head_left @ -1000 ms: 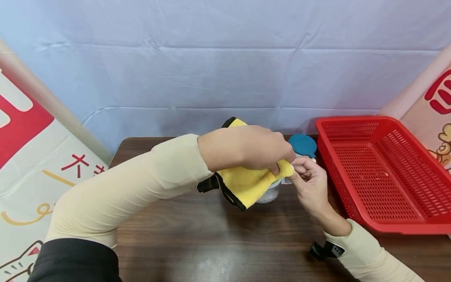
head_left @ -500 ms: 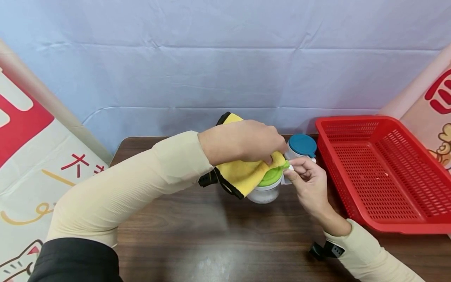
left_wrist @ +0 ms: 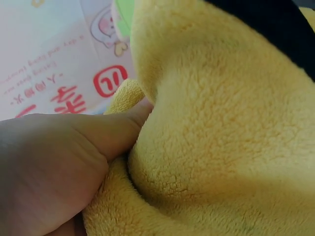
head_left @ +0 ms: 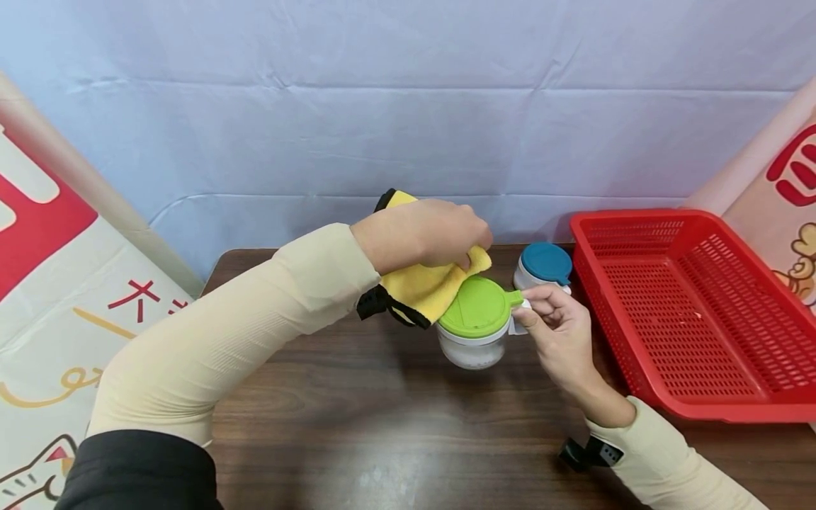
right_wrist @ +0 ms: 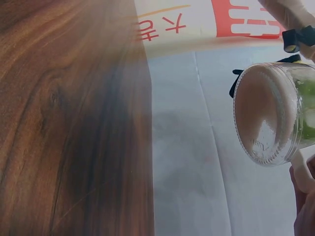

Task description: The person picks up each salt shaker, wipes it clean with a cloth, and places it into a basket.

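My left hand point(head_left: 428, 230) grips a yellow cloth point(head_left: 417, 290) with black edging, bunched between thumb and fingers. In the left wrist view the plush cloth point(left_wrist: 211, 123) fills most of the frame beside the thumb. My right hand point(head_left: 561, 336) pinches the white handle of a seasoning jar point(head_left: 470, 352), by the tab of its lime-green lid point(head_left: 477, 308). The cloth's lower edge overlaps the lid's left side. In the right wrist view the clear jar's point(right_wrist: 261, 115) round base shows, raised off the table, with pale contents inside.
A second jar with a blue lid point(head_left: 547, 262) stands behind my right hand. The red plastic basket point(head_left: 682, 411) sits to the right on the brown wooden table point(head_left: 357, 425). A pale cloth backdrop point(head_left: 408, 142) hangs behind, with printed sheets at both sides.
My left hand has drawn the cloth leftward and up off the jar, uncovering the green lid. My right hand has stayed in place on the handle.
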Demonstrator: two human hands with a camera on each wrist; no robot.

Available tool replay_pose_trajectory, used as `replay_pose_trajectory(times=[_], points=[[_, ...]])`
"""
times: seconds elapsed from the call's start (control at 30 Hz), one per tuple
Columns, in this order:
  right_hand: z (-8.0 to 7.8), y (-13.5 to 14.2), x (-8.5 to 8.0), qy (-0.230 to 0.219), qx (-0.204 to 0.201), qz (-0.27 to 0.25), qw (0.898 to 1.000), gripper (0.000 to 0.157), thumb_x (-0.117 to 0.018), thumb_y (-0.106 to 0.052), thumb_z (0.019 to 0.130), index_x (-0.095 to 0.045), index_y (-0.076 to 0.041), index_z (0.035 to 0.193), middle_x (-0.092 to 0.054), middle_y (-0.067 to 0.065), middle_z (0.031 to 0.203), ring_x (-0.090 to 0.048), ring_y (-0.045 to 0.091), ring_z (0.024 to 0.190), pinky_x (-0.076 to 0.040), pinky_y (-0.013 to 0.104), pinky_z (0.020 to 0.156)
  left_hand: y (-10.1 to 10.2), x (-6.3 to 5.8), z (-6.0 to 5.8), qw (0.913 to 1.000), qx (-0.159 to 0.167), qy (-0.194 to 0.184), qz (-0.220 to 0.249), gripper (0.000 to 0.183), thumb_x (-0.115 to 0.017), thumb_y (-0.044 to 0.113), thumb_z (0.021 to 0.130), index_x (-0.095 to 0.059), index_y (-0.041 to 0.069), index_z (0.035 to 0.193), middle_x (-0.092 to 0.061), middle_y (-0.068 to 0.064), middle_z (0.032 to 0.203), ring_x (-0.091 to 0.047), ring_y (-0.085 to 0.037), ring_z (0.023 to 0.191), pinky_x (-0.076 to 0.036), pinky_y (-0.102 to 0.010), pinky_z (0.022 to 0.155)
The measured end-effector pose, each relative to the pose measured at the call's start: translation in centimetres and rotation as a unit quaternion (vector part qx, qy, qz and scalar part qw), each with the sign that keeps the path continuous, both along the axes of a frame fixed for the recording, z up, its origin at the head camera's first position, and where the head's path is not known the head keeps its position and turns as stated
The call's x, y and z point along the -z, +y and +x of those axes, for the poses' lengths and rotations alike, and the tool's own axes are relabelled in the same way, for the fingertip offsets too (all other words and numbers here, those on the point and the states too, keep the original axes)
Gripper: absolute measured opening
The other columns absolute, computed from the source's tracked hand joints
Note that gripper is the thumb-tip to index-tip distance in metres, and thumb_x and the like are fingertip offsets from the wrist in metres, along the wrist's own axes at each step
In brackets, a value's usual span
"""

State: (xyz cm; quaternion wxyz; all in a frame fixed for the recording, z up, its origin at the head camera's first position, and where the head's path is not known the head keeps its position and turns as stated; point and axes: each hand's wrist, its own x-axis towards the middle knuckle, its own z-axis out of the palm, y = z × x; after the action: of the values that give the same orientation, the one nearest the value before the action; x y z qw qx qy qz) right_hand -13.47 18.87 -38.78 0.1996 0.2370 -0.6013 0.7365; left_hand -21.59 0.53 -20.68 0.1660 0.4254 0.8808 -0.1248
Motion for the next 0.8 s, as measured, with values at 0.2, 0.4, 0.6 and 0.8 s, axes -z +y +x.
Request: replay_pose_trajectory(times=[0.2,0.4,0.6,0.8], points=[[0.1,0.0,0.1,-0.001,-0.003,-0.003,1.0,0.032,-0.06,0.025,0.087,-0.072,-0.001,0.101,-0.078,0.001,0.094,-0.072,0.005,0.085,-0.053,0.015,0.073,-0.6,0.1,-1.2,0.9997,-0.021,0.013,0.0,0.029,-0.063,0.023,0.103,-0.065,0.02,0.132,-0.064,0.0,0.128,-0.059,-0.019,0.118,-0.047,-0.035,0.1],[0.0,-0.1,0.0,0.001,-0.004,-0.005,1.0,0.033,-0.058,0.026,0.086,-0.071,0.0,0.102,-0.078,0.002,0.095,-0.072,0.005,0.086,-0.054,0.015,0.074,-1.3,-0.4,-1.8,0.9993,-0.035,0.01,0.007,0.018,-0.063,0.022,0.103,-0.066,0.018,0.121,-0.064,-0.001,0.117,-0.059,-0.02,0.108,-0.047,-0.035,0.095],[-0.1,0.0,0.1,0.003,-0.001,-0.003,1.0,0.031,-0.059,0.025,0.087,-0.071,0.001,0.102,-0.078,0.002,0.095,-0.072,0.006,0.086,-0.054,0.015,0.074,-1.7,-1.1,-1.6,0.9989,-0.043,0.001,0.019,0.02,-0.062,0.022,0.103,-0.066,0.019,0.122,-0.063,0.0,0.119,-0.058,-0.02,0.109,-0.047,-0.035,0.095],[-0.1,0.0,0.1,0.002,0.001,-0.002,1.0,0.03,-0.06,0.024,0.087,-0.071,0.001,0.101,-0.078,0.002,0.095,-0.072,0.005,0.086,-0.054,0.015,0.074,-1.7,-1.7,-0.7,0.9987,-0.031,-0.007,0.04,0.018,-0.062,0.024,0.103,-0.067,0.02,0.12,-0.063,0.002,0.114,-0.059,-0.019,0.107,-0.047,-0.034,0.093]])
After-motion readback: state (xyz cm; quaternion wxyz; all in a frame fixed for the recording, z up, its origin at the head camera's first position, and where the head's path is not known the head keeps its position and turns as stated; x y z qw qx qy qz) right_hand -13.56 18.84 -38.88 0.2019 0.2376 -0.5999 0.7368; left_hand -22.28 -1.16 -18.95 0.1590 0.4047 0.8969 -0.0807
